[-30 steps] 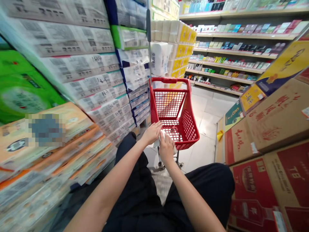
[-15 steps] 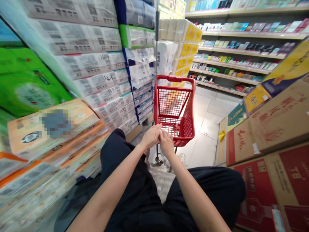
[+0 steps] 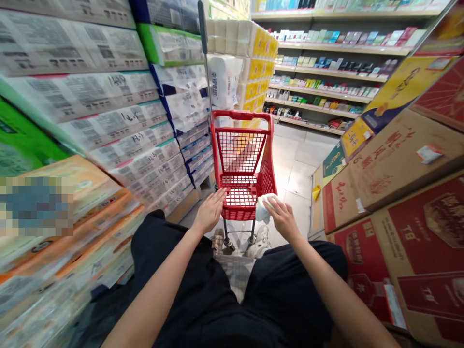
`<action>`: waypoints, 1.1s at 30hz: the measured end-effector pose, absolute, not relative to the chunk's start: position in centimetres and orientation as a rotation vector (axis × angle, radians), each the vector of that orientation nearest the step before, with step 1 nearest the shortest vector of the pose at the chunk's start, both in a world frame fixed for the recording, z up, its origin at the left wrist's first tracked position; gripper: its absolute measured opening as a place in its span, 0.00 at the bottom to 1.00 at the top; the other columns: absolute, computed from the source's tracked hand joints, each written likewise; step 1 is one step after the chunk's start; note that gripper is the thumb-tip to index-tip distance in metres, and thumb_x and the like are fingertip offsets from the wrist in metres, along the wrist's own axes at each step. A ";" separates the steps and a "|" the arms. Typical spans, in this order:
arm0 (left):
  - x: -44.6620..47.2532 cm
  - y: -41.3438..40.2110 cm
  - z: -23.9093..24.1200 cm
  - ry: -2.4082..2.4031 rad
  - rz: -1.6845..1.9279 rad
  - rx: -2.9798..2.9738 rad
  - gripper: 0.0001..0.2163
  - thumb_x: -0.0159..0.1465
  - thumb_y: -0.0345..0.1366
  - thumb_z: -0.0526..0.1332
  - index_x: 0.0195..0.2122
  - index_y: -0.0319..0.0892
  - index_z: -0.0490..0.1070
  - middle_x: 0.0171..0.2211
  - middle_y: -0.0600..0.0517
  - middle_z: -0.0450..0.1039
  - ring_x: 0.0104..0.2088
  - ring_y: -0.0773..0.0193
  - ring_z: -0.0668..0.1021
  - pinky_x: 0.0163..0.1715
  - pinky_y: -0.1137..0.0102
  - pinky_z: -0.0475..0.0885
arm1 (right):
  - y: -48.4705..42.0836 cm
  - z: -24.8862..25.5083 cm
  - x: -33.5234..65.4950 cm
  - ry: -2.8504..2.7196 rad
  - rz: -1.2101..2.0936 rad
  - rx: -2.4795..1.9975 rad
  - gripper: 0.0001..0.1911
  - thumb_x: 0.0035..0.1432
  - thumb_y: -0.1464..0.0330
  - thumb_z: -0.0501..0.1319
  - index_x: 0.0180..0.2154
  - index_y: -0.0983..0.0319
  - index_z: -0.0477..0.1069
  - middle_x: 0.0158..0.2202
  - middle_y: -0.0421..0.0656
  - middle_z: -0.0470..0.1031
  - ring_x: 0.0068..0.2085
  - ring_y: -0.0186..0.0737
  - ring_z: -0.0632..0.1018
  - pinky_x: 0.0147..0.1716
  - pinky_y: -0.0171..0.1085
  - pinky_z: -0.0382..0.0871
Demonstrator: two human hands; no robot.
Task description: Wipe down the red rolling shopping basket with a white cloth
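And it's the right hand with the cloth, its grip narrow, bent fingers over a bunched white cloth just to its left, right at the near corner of the red cart, apparently against the rim. Across to that grip's left, the left hand lies nearly flat, fingers straight and together, nothing in it, tips at the opposite near corner. The cart stands ahead of and between the two, its basket bare inside, its handle well beyond both grips. So how far along? Looks like mid-job to me: cloth in hand and up at the rim, nothing put away. Which bars have been done, I can't tell; the red plastic looks much alike all over. If the whole cart is to be covered, the far handle and the inner mesh are out of the grip's reach for now. Beyond the left hand, stacked tissue packs; right of the cloth grip, big cartons.
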State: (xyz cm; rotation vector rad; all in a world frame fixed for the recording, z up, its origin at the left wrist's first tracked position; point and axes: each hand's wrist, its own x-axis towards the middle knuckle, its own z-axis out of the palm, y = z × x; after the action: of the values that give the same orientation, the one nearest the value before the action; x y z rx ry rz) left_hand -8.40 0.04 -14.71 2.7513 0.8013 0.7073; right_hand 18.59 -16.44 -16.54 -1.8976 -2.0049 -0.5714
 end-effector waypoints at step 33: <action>-10.1 -2.7 -17.8 0.803 0.907 2.587 0.25 0.71 0.33 0.38 0.69 0.47 0.48 0.69 0.51 0.53 0.69 0.62 0.54 0.66 0.55 0.56 | -13.0 -17.7 11.2 -1.964 -0.503 -1.784 0.26 0.65 0.74 0.52 0.63 0.53 0.62 0.62 0.43 0.66 0.65 0.45 0.61 0.60 0.44 0.53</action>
State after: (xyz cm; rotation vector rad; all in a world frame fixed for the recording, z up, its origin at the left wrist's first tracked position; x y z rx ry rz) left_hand -10.14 -2.72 -17.79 2.5873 0.8031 0.9066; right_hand 11.17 -12.99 -17.67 -1.7835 -1.9638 -0.5031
